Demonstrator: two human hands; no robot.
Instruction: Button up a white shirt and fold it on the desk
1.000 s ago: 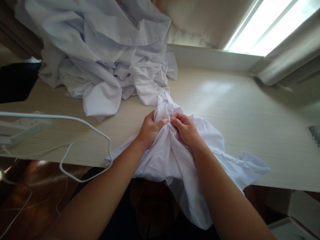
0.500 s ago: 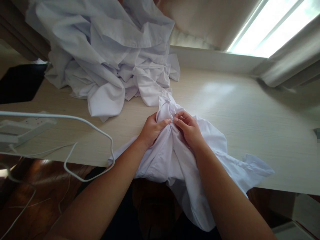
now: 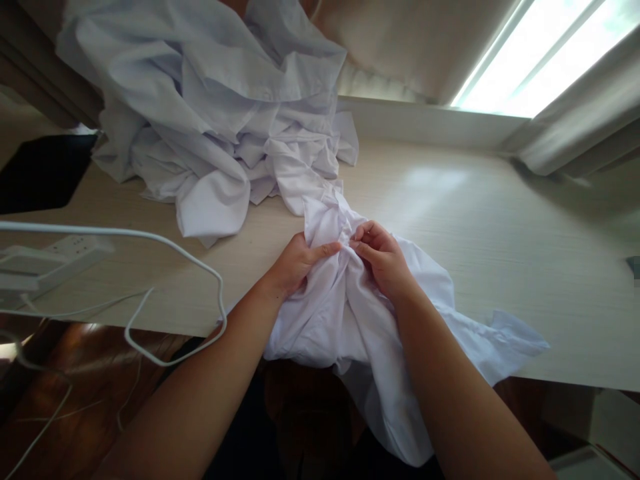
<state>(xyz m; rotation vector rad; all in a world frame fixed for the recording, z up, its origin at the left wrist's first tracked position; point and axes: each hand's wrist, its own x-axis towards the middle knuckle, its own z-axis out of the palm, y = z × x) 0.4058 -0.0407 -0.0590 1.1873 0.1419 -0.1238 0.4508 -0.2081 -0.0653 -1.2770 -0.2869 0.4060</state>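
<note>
White garment (image 3: 325, 307) fans into soft creases, left hand (image 3: 299, 260) and right hand (image 3: 384, 259) pinching its gathered cloth.

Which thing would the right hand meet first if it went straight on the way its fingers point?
Most likely the white garment bunched just before the right hand, with the left hand close beyond; exact depth is unclear.

Room, apparently domestic; exact kind not certain. Evidence: bright window with pale frame (image 3: 543, 63), upper right; beige fabric curtain (image 3: 590, 100), hanging beside it; long, pale wood-grain bench (image 3: 480, 260), below the window; heap of rumpled white cloth (image 3: 215, 73), on the bench; white plastic power strip with sockets (image 3: 75, 248), left; white cable (image 3: 100, 231), looping; glossy reddish-brown floor (image 3: 95, 363), below.
</note>
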